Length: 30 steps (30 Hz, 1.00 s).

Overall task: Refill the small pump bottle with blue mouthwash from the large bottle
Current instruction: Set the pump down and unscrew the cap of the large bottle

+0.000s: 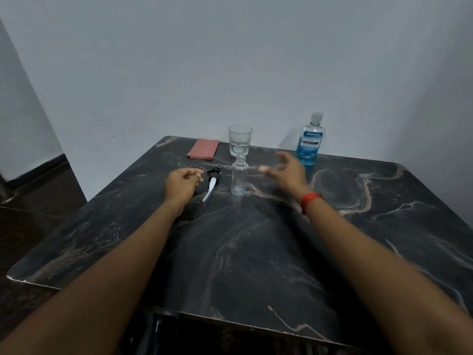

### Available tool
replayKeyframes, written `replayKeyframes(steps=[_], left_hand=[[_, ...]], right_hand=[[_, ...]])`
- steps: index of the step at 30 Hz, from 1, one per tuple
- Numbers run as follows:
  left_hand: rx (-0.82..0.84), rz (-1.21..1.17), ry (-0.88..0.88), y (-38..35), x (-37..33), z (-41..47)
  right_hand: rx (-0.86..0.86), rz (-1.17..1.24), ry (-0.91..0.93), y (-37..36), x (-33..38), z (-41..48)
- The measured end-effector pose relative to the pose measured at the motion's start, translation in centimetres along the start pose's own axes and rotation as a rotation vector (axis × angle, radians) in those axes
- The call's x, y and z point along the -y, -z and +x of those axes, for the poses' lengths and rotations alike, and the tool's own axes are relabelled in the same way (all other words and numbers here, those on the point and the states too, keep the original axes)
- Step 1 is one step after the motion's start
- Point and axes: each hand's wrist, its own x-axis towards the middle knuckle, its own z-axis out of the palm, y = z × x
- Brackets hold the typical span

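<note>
A small clear bottle (239,178) stands upright and uncapped in the middle of the dark marble table (256,252); it looks empty. Its black pump head with a white tube (211,183) lies on the table just left of it. The large mouthwash bottle (310,140), capped and holding blue liquid, stands at the table's far edge to the right. My left hand (182,183) rests next to the pump head with fingers loosely curled and nothing in it. My right hand (286,172), blurred, hovers with spread fingers between the small bottle and the mouthwash bottle, touching neither.
A clear drinking glass (240,140) stands right behind the small bottle. A folded reddish cloth (203,149) lies at the far left of the table. A pale wall rises behind the table. Dark floor lies off the left edge.
</note>
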Motion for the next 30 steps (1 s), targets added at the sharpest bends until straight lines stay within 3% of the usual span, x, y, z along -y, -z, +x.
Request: replayKeyframes(steps=[3, 6, 12, 16, 21, 30], left_hand=[[0.0, 0.04, -0.005, -0.2, 0.2, -0.1], [-0.003, 0.078, -0.012, -0.4, 0.2, -0.1], [0.007, 0.128, -0.036, -0.6, 0.4, 0.1], [0.016, 0.163, -0.041, -0.7, 0.5, 0.3], [0.02, 0.179, -0.044, -0.7, 0.3, 0.2], [0.015, 0.135, 0.002, -0.4, -0.2, 0.2]], right_hand=[[-0.352, 0.039, -0.049, 3.2, -2.1, 3.5], [-0.442, 0.029, -0.145, 5.5, -4.2, 7.1], [-0.237, 0.184, -0.299, 5.9, -7.5, 10.9], [-0.249, 0.234, -0.285, 5.0, -8.2, 11.7], [-0.24, 0.027, -0.262, 5.3, -7.9, 11.2], [0.098, -0.143, -0.078, 5.1, -4.3, 1.9]])
